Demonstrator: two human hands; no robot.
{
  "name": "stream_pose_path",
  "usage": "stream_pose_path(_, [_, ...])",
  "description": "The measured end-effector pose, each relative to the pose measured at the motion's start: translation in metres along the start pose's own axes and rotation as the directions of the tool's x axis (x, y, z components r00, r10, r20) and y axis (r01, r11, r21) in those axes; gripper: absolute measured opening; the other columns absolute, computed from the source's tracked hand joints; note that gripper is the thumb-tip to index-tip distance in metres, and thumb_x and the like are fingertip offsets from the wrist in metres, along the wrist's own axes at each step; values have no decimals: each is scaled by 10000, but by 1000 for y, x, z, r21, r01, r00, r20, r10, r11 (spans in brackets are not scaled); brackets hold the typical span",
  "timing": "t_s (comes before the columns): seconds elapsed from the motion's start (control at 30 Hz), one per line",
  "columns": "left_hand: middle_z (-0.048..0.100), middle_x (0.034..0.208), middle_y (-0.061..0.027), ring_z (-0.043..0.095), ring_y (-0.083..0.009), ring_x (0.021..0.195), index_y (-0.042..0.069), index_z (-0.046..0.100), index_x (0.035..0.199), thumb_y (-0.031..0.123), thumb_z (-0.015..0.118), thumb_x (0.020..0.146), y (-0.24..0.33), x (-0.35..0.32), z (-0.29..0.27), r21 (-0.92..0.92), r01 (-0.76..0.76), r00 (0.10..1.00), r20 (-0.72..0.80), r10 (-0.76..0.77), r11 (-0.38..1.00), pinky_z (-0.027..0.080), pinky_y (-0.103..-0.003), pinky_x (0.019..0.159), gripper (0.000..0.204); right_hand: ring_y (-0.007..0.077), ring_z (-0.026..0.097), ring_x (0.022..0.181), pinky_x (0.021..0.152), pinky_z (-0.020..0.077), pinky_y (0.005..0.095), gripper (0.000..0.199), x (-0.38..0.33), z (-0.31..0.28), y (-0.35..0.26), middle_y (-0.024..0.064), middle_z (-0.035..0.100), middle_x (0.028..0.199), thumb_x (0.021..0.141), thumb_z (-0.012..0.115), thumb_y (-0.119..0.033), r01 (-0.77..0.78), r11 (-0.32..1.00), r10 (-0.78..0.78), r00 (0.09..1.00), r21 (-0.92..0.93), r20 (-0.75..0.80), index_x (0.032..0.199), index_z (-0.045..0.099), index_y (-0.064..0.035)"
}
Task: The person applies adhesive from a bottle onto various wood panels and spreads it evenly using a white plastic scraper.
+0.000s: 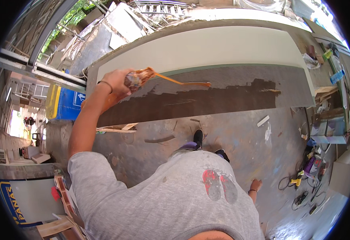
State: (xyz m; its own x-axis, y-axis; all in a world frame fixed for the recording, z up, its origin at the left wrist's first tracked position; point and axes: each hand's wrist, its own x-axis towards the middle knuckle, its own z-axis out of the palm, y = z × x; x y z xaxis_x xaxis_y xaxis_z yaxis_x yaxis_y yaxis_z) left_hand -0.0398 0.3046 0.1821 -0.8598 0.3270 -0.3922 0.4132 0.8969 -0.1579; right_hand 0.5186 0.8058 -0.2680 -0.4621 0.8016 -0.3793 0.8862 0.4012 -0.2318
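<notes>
My left hand (118,82) is wrapped round a tilted, glue-smeared container (139,77) above the panel's left part. A thin strand of orange-amber liquid (167,78) runs from its mouth down to the panel and stretches right along the surface. The long grey panel (295,82) carries a wet-looking dark brown coat (207,100) with a ragged far edge, mostly along its near side. My right hand (256,185) hangs low at my right side, over the floor and away from the panel. Its fingers look curled; whether they hold anything is too small to make out.
Behind the grey panel lies a cream-white board (207,44) on the same worktop. A blue bin with a yellow lid (65,102) stands left. Power tools and cables (311,166) lie on the right floor. A shelf (331,130) holds odds and ends, with a bottle (337,76) nearby.
</notes>
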Motion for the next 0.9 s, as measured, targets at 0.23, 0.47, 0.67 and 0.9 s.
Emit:
stream_pose_path(0.23, [603, 1103, -167, 584, -333, 1007, 193, 403, 1331, 287, 820, 535, -95, -77, 50, -121, 302, 938, -138, -317, 946, 470, -400, 854, 904, 331, 577, 959, 822, 435, 399, 346, 23, -154, -177, 211, 600, 1057, 804, 505, -102, 460, 628, -91, 845, 628, -527, 1092, 553, 84])
stream_pose_path(0.47, [570, 1136, -145, 570, -321, 1036, 203, 345, 1375, 310, 831, 554, -80, -100, 73, -415, -39, 841, -505, -194, 909, 481, -393, 837, 960, 292, 515, 1159, 993, 366, 340, 547, -75, -245, -528, 162, 572, 1196, 680, 426, 148, 837, -37, -947, 144, 545, -286, 1189, 558, 0])
stream_pose_path(0.67, [576, 1079, -98, 608, -286, 939, 198, 356, 1364, 282, 827, 572, -64, -84, 68, -445, -267, 732, -671, -121, 855, 513, -379, 769, 925, 312, 533, 1091, 943, 425, 375, 583, -149, -216, -668, 137, 578, 1180, 646, 443, 125, 789, -361, -929, -255, 498, -269, 1177, 578, -74])
stream_pose_path(0.9, [582, 1039, -80, 624, -264, 884, 171, 395, 1337, 300, 828, 563, -67, -64, 78, -296, -351, 761, -643, 87, 889, 531, -377, 718, 896, 299, 558, 1070, 929, 436, 359, 484, -117, -205, -637, 139, 599, 1147, 726, 499, 90, 772, -170, -982, -186, 612, -38, 1172, 585, -77])
